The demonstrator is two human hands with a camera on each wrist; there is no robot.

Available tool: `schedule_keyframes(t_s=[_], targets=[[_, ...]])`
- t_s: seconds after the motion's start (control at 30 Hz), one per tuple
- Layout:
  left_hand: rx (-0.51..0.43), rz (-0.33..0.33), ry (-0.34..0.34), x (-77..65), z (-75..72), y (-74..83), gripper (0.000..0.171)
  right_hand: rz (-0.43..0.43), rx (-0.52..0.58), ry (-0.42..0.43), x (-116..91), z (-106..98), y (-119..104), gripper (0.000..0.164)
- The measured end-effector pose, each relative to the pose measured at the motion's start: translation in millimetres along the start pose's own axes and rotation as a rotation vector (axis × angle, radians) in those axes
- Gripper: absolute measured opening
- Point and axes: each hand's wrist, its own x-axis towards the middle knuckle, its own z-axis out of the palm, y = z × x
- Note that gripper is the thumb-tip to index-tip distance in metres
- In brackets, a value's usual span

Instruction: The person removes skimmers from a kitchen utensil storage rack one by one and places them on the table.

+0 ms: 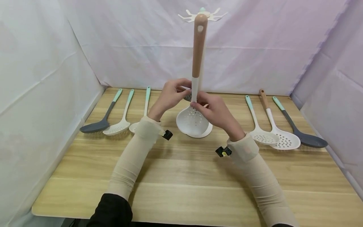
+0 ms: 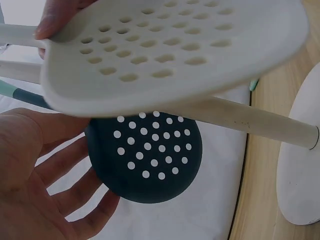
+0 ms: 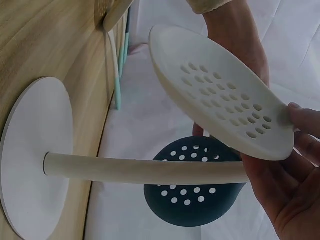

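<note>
My right hand [image 1: 214, 108] pinches a white skimmer [image 1: 191, 121] with a tan handle at its neck, bowl down and handle up. The skimmer stands before the pole [image 2: 260, 120] of a utensil stand, whose hooked top [image 1: 216, 15] shows behind the handle. A dark skimmer [image 2: 150, 155] with round holes and a mint handle is on the stand's far side. My left hand [image 2: 55, 175] reaches around that dark head, loose fingers extending behind its edge; the contact is partly hidden. In the right wrist view, the right fingers [image 3: 302, 120] grip the white skimmer near its neck.
The stand's round white base [image 3: 35, 160] rests on the wooden table [image 1: 181, 189]. To the left lie a grey turner [image 1: 96, 126] and two white utensils [image 1: 117, 127]. To the right lie two white slotted utensils [image 1: 286, 140] and a grey one [image 1: 312, 141]. White cloth [image 1: 136, 47] hangs behind.
</note>
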Motion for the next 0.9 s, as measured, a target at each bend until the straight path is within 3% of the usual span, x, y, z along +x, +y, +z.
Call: schedule_keyframes(t_s=[0.1,0.33,0.53,0.73,0.9], targets=[[0.008,0.019,-0.002,0.2,1.9,-1.2,0.019,-0.007,-0.003,0.000,0,-3,-3,0.011],[-0.015,-0.024,-0.002,-1.0,5.2,0.5,0.018,0.020,0.005,0.042,-8,-24,-13,0.011],[0.023,-0.065,0.001,-6.2,-1.4,0.4,0.019,0.103,-0.026,0.078,-24,-47,-27,0.011],[0.027,-0.113,0.030,-11.0,-10.9,4.5,0.023,0.172,-0.060,0.034,-48,-65,2,0.013],[0.046,-0.110,0.014,-13.1,-12.9,4.0,0.022,0.312,-0.127,-0.052,-65,-77,29,0.022]])
